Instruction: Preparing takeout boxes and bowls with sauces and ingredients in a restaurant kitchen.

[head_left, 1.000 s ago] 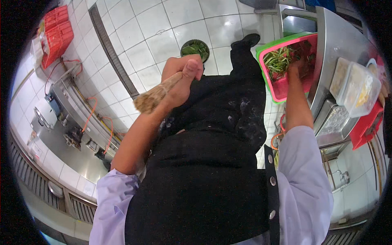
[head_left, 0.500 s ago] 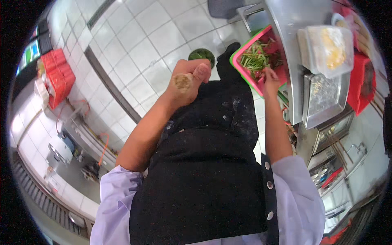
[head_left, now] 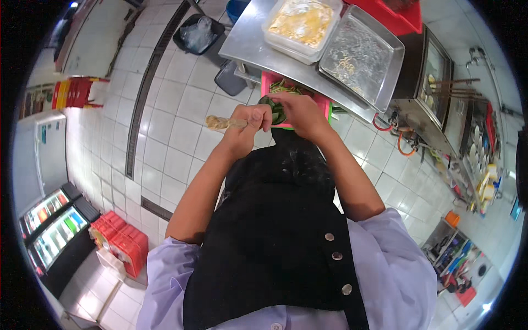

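My left hand [head_left: 250,124] is closed around the pale tan handle [head_left: 223,122] of a long-handled tool. The handle sticks out leftward from the fist. At the other end is a round dark part with green leaves [head_left: 276,113], partly covered by my hands; its exact kind is unclear. My right hand [head_left: 305,115] bends over that leafy end, fingertips together at its rim, and what they grip is hidden. Just beyond both hands sits a pink basket [head_left: 323,102] holding cut green stalks [head_left: 289,86], partly behind my right hand.
A steel table [head_left: 253,41] stands ahead, bearing a plastic tub [head_left: 301,22] of yellowish, floury food and a metal tray [head_left: 363,55] with scraps. A black bin [head_left: 198,34] is at the far left. Red crates [head_left: 122,242] stand at lower left.
My right hand has left the pink basket and come to the leafy end of the tool. The tool's handle has swung leftward. My view has turned toward the right, toward the table.
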Action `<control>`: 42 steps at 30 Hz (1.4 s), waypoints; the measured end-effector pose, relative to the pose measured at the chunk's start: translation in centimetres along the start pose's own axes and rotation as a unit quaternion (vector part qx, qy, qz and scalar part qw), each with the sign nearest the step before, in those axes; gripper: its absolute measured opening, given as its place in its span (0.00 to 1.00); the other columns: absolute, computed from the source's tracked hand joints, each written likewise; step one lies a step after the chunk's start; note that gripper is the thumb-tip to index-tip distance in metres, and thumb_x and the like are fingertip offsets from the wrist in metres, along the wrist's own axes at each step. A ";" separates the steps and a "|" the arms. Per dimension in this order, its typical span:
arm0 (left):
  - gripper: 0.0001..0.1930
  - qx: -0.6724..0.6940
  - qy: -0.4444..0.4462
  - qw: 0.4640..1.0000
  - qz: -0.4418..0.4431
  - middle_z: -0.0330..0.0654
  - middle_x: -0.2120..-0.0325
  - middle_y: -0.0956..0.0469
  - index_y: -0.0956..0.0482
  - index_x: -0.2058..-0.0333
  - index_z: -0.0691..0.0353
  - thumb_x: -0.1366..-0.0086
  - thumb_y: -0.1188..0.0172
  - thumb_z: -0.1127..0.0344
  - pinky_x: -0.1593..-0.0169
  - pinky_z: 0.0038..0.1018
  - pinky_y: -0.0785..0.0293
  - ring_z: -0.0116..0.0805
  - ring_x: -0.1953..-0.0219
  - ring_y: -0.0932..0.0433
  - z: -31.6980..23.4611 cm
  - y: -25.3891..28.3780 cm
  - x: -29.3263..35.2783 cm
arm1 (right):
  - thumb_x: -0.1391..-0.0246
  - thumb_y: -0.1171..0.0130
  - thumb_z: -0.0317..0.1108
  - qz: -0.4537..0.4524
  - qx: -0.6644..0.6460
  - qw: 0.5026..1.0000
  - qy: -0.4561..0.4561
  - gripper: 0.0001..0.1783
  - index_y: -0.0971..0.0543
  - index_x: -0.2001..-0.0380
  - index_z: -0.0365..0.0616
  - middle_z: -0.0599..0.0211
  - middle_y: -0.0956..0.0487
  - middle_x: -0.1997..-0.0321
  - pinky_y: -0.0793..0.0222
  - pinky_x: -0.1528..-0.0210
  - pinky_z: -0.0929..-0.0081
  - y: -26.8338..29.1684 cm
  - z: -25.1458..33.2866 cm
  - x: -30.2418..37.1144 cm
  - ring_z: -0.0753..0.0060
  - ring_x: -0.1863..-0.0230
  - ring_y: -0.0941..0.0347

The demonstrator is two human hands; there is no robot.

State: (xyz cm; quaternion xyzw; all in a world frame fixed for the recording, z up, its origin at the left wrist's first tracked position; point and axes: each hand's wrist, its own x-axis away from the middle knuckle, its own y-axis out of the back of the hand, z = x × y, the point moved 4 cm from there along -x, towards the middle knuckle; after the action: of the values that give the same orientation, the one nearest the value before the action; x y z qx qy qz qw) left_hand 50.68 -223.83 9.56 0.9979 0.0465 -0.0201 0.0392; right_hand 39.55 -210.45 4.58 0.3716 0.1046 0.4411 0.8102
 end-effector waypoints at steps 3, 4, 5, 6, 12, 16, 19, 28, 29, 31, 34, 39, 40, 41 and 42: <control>0.38 -0.021 0.000 1.000 -0.015 0.32 0.81 0.36 0.30 0.78 0.62 0.22 0.66 0.34 0.72 0.26 0.51 0.22 0.77 0.44 0.5 0.0 0.2 | 0.34 0.38 0.26 -0.241 -0.196 0.950 0.019 0.08 0.17 0.54 0.38 0.61 0.13 0.59 0.23 0.58 0.71 0.4 -5.9 2.4 0.69 0.58 0.16; 0.38 -0.028 -0.003 0.999 -0.037 0.31 0.81 0.36 0.30 0.78 0.62 0.22 0.65 0.34 0.72 0.25 0.51 0.22 0.77 0.44 0.8 0.3 0.4 | 0.35 0.36 0.31 -0.235 -0.271 0.932 -0.063 0.07 0.17 0.58 0.40 0.64 0.15 0.63 0.24 0.59 0.74 -2.3 -10.2 3.3 0.72 0.61 0.18; 0.33 0.004 0.002 0.999 -0.036 0.36 0.80 0.37 0.31 0.77 0.65 0.19 0.61 0.42 0.70 0.29 0.44 0.27 0.75 0.38 1.2 0.5 1.1 | 0.35 0.33 0.37 -0.225 -0.342 0.901 -0.142 0.09 0.17 0.62 0.42 0.68 0.17 0.67 0.26 0.61 0.77 -4.5 -14.5 4.4 0.75 0.65 0.20; 0.34 -0.013 0.013 0.998 -0.062 0.35 0.81 0.37 0.31 0.77 0.64 0.20 0.61 0.41 0.70 0.29 0.45 0.26 0.75 0.39 1.2 1.1 2.6 | 0.38 0.31 0.52 -0.115 -0.327 0.893 -0.287 0.18 0.19 0.66 0.49 0.72 0.20 0.70 0.31 0.68 0.81 -6.7 -16.2 5.6 0.79 0.70 0.25; 0.39 -0.142 0.028 0.983 -0.113 0.39 0.87 0.41 0.31 0.80 0.59 0.22 0.67 0.32 0.76 0.35 0.47 0.33 0.84 0.38 0.6 1.6 11.3 | 0.34 0.38 0.52 0.025 -0.672 0.588 -0.449 0.42 0.42 0.27 0.44 0.42 0.38 0.25 0.24 0.37 0.53 -21.1 -22.1 7.1 0.43 0.33 0.30; 0.33 -0.101 0.085 0.983 -0.124 0.39 0.87 0.37 0.28 0.78 0.63 0.23 0.55 0.40 0.76 0.31 0.47 0.29 0.83 0.37 0.6 1.5 15.8 | 0.31 0.44 0.45 -0.169 -0.698 0.497 -0.487 0.25 0.33 0.36 0.48 0.49 0.32 0.36 0.25 0.36 0.50 -23.0 -21.9 2.9 0.40 0.34 0.30; 0.20 -0.079 0.081 0.982 -0.149 0.33 0.87 0.34 0.22 0.73 0.65 0.25 0.43 0.56 0.77 0.28 0.47 0.22 0.82 0.38 1.9 0.0 17.9 | 0.30 0.45 0.43 -0.186 -0.746 0.487 -0.414 0.20 0.31 0.41 0.48 0.52 0.31 0.41 0.22 0.42 0.53 -22.8 -22.2 0.2 0.39 0.36 0.27; 0.08 -0.025 0.179 0.982 -0.047 0.23 0.85 0.35 0.13 0.58 0.65 0.32 0.40 0.77 0.77 0.19 0.49 0.13 0.83 0.44 0.7 -8.3 14.0 | 0.54 0.33 0.32 0.044 -0.034 0.982 -0.182 0.25 0.15 0.48 0.49 0.58 0.18 0.40 0.28 0.34 0.60 -20.8 -32.4 11.1 0.52 0.39 0.23; 0.10 -0.069 0.148 0.987 0.000 0.23 0.85 0.37 0.13 0.58 0.66 0.35 0.41 0.79 0.77 0.19 0.49 0.13 0.82 0.44 0.6 -9.5 12.9 | 0.56 0.32 0.33 -0.039 -0.060 0.978 -0.197 0.27 0.15 0.48 0.51 0.58 0.17 0.41 0.28 0.34 0.59 -20.9 -34.2 15.2 0.51 0.39 0.23; 0.12 -0.118 0.115 0.985 0.054 0.22 0.85 0.38 0.13 0.58 0.66 0.37 0.42 0.81 0.76 0.20 0.48 0.14 0.82 0.45 -0.4 -11.6 10.6 | 0.60 0.29 0.37 -0.101 -0.209 0.933 -0.274 0.30 0.15 0.47 0.54 0.58 0.17 0.42 0.30 0.33 0.56 -19.8 -37.2 23.7 0.50 0.39 0.24; 0.13 -0.128 0.067 0.985 0.093 0.23 0.84 0.41 0.14 0.60 0.67 0.42 0.44 0.82 0.74 0.20 0.46 0.14 0.80 0.45 -3.4 -16.8 5.4 | 0.58 0.24 0.50 -0.134 -0.089 0.904 -0.397 0.27 0.12 0.54 0.52 0.56 0.13 0.55 0.22 0.44 0.57 -15.1 -43.1 38.0 0.52 0.51 0.17; 0.09 -0.049 0.039 0.991 0.115 0.27 0.82 0.37 0.20 0.67 0.66 0.44 0.46 0.83 0.72 0.17 0.43 0.14 0.79 0.42 -7.4 -27.9 -5.0 | 0.43 0.34 0.33 -0.424 -0.071 0.698 -0.572 0.06 0.10 0.65 0.47 0.63 0.12 0.69 0.19 0.61 0.64 2.8 -57.0 62.5 0.66 0.68 0.14; 0.07 -0.033 0.016 0.992 0.118 0.29 0.80 0.34 0.21 0.69 0.65 0.44 0.46 0.82 0.72 0.17 0.42 0.15 0.79 0.40 -8.2 -31.1 -7.6 | 0.42 0.34 0.34 -0.462 0.007 0.678 -0.571 0.07 0.11 0.65 0.43 0.62 0.12 0.70 0.20 0.64 0.66 8.9 -59.4 67.7 0.68 0.72 0.15; 0.07 -0.062 0.015 0.991 0.117 0.32 0.77 0.30 0.23 0.69 0.65 0.45 0.46 0.81 0.71 0.18 0.40 0.16 0.78 0.38 -7.8 -32.5 -9.2 | 0.38 0.36 0.35 -0.485 0.014 0.683 -0.546 0.09 0.11 0.64 0.44 0.62 0.12 0.70 0.20 0.64 0.67 14.2 -61.9 66.7 0.70 0.72 0.16; 0.06 -0.075 0.014 0.989 0.125 0.35 0.75 0.27 0.24 0.70 0.64 0.45 0.46 0.81 0.71 0.18 0.38 0.17 0.78 0.37 -7.1 -34.1 -11.4 | 0.36 0.38 0.38 -0.522 0.030 0.677 -0.518 0.12 0.12 0.63 0.42 0.60 0.12 0.70 0.21 0.63 0.66 20.3 -64.4 67.6 0.68 0.70 0.16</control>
State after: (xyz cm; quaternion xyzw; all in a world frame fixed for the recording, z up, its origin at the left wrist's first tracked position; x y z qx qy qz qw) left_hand 36.35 -190.49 14.56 0.9903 -0.0764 0.0021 0.1157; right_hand 34.41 -117.29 -15.85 0.4497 -0.1421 -0.3200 0.8217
